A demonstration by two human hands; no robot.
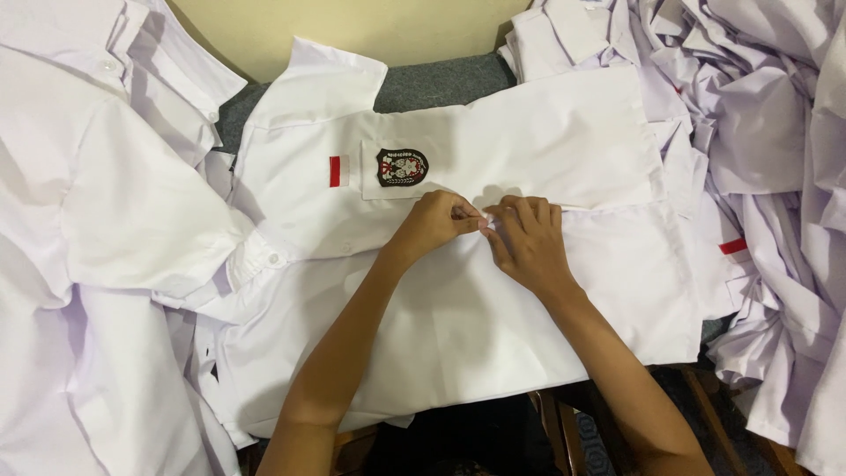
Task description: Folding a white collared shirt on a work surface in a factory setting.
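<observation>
Two hands meet at the middle of a white shirt (pixel 458 317) spread flat across the work surface: the left hand (pixel 434 225) and the right hand (pixel 529 242) have their fingertips drawn together, thumb against forefinger, pinching the same small spot of the shirt's front edge between them; what sits in the pinch is too small to tell. Both forearms run in from the near edge. Just to the far side of the hands lies the shirt's chest pocket, bearing a dark shield-shaped badge (pixel 402 167), with a small red-and-white patch (pixel 339 171) to its left. A heap of white shirts (pixel 97 220) fills the left side, and a crumpled pile of white shirts (pixel 767 132) fills the right. A grey surface (pixel 441 84) shows at the far side, before a pale yellow wall (pixel 352 26).
</observation>
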